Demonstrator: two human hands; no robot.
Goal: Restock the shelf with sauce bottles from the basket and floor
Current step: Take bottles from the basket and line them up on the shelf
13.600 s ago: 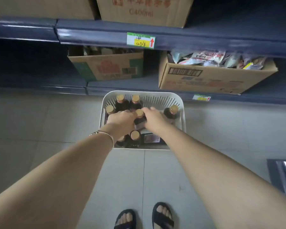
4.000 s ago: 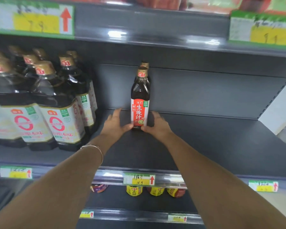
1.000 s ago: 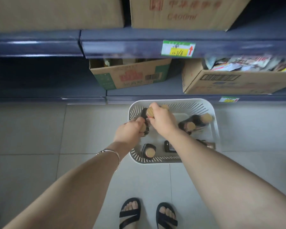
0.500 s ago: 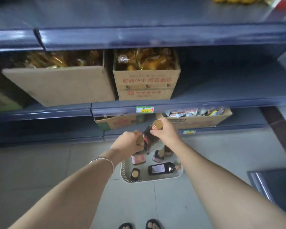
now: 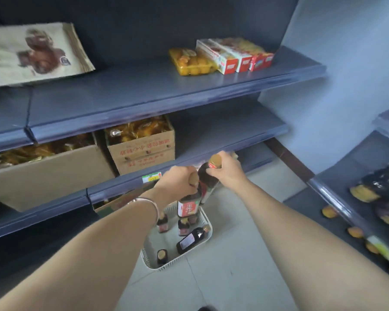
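Two dark glass sauce bottles are up in the air, clear of the basket! The left hand (image 5: 177,180) is clenched round the gold-capped neck of a dark sauce bottle with a red label (image 5: 188,206), hanging upright, and the right hand (image 5: 226,170) is wrapped round the neck of a second dark bottle with a gold cap (image 5: 209,178), tilted against the first. A second ago both hands were down among the bottles; half a second ago the pair was just coming out; now they ride higher, level with the lower grey shelf edge (image 5: 126,182). Below on the pale tiled floor sits the white slotted plastic basket (image 5: 206,237), with about five bottles left in it, one lying on its side (image 5: 192,236). So the pick looks done and the carry to the sauce shelf comes next, with several more trips still owed. Cardboard boxes of gold-wrapped snacks (image 5: 142,147) sit beyond.
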